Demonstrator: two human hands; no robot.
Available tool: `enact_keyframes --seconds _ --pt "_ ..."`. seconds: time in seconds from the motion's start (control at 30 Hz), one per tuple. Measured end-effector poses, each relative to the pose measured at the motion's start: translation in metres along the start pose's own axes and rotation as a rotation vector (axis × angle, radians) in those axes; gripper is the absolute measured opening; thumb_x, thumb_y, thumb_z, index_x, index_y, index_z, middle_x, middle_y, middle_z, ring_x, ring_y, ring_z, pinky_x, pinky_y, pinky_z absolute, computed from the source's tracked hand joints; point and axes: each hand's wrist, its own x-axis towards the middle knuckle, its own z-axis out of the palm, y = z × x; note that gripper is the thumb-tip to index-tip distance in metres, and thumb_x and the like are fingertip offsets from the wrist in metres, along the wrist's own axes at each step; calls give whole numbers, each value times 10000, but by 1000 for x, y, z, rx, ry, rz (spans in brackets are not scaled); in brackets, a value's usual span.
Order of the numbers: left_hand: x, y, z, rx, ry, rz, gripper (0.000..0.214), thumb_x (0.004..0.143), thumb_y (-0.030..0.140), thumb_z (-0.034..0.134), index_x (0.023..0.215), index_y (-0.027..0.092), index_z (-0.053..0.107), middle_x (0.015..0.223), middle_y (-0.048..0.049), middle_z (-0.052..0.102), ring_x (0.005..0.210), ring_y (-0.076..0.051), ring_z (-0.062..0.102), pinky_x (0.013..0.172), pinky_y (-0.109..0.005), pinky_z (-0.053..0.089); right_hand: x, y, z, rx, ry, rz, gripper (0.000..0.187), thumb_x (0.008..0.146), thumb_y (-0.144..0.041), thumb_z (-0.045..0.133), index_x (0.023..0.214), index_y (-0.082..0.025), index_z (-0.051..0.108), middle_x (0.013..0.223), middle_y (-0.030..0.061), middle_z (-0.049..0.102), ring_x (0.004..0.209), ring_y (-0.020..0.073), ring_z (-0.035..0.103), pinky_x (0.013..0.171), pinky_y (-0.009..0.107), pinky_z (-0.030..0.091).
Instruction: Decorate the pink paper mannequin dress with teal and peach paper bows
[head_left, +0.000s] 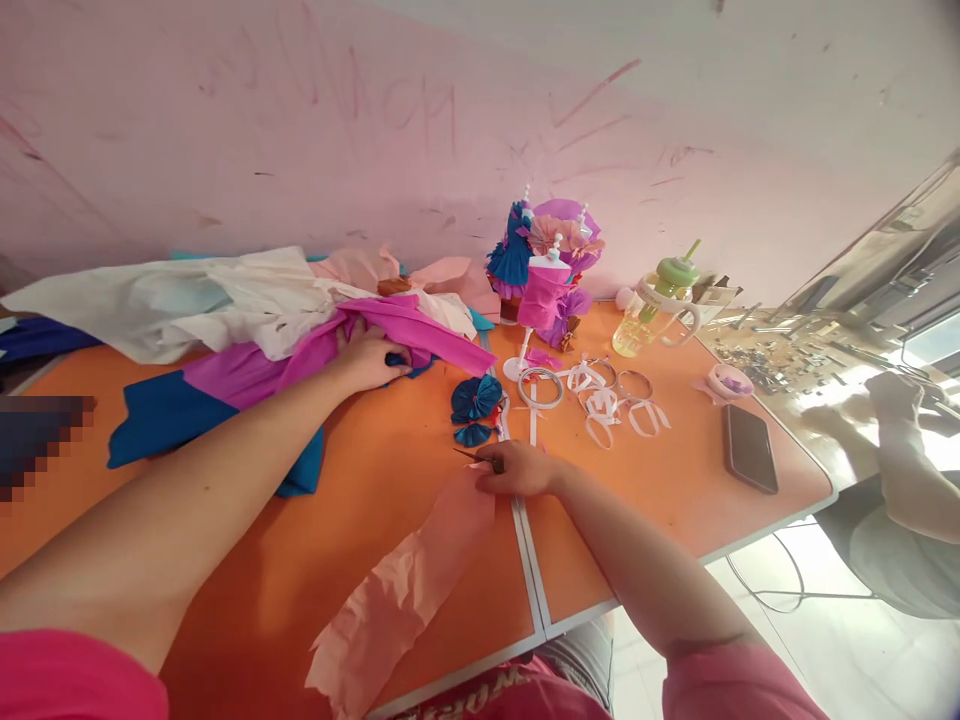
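Observation:
My left hand (373, 358) is at the pile of coloured paper, its fingers curled on a magenta crepe paper (442, 335) and partly hidden by it. Purple paper (232, 375) and dark blue paper (169, 405) lie beneath my left forearm. My right hand (521, 468) is closed around small dark scissors (480, 459), whose tip points left. A wrinkled pale pink crepe strip (412, 580) runs from under that hand to the table's front edge. Just beyond the scissors lie dark blue pleated paper rosettes (476, 400).
A small dress stand with a pink bodice (544, 290) stands before finished paper dresses (514, 250). Right of it are tape rolls (540, 388), white ribbon loops (600, 403), a lidded drink jug (645, 320), a small bowl (730, 382) and a phone (750, 448). Another person (900, 470) sits at right.

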Motion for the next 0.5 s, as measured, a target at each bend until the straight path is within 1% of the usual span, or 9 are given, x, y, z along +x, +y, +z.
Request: enact_keyframes --seconds 0.03,0.1,0.17,0.2,0.3,0.33,0.4,0.47,0.5 --pt "-2 3 -3 -41 -8 3 509 815 574 643 1063 136 720 1231 -123 612 1312 -362 329 1107 -576 208 0 0 0 -3 0 -1 203 742 -341 537 686 -197 406 640 -70 316 605 75 321 550 225 240" --pt "-8 6 -15 -127 -47 28 653 891 647 472 1236 116 633 1199 -122 657 1191 -280 503 1042 -439 384 0 1 0 -16 0 -3 193 747 -348 535 699 -195 428 645 -69 336 614 77 333 557 224 247" --pt "-20 4 -37 -190 -99 55 788 927 695 299 1364 75 512 1234 -138 657 1080 -229 591 964 -371 463 0 2 0 -32 -5 -6 190 751 -355 540 711 -194 447 648 -68 353 622 80 355 562 221 256" --pt "-27 2 -49 -201 -135 60 819 907 726 298 1349 75 528 1214 -134 673 1039 -226 612 939 -363 481 0 2 0 -41 -9 -9 193 752 -357 544 713 -193 452 649 -68 359 624 80 365 564 220 261" --pt "-49 -4 -85 -153 -225 44 732 696 782 602 1081 170 715 1016 -60 749 918 -256 640 902 -396 498 1 3 -1 -72 -11 -15 194 767 -361 549 721 -190 471 654 -67 371 633 81 385 573 217 277" --pt "-55 -4 -94 -124 -213 35 687 673 765 641 1051 197 726 1013 -39 749 921 -261 638 913 -401 489 1 3 -1 -85 -8 -17 192 774 -363 548 730 -188 483 657 -66 378 637 82 388 577 215 281" --pt "-63 -1 -105 -18 -105 -5 644 752 744 580 1124 231 699 1065 -20 735 956 -266 632 937 -414 469 2 4 0 -120 -5 -20 193 789 -371 548 753 -183 516 662 -64 401 637 82 396 580 213 288" --pt "-65 3 -106 97 5 -42 641 865 708 436 1248 232 629 1140 -39 709 1005 -276 621 945 -432 455 0 3 4 -165 -2 -24 205 802 -383 552 774 -180 554 661 -59 434 628 84 417 577 214 293" --pt "-66 5 -102 135 18 -45 650 882 694 411 1281 218 605 1177 -58 695 1032 -286 612 948 -439 451 -1 1 6 -194 3 -25 207 808 -384 554 787 -179 574 661 -54 458 625 88 435 576 217 297"
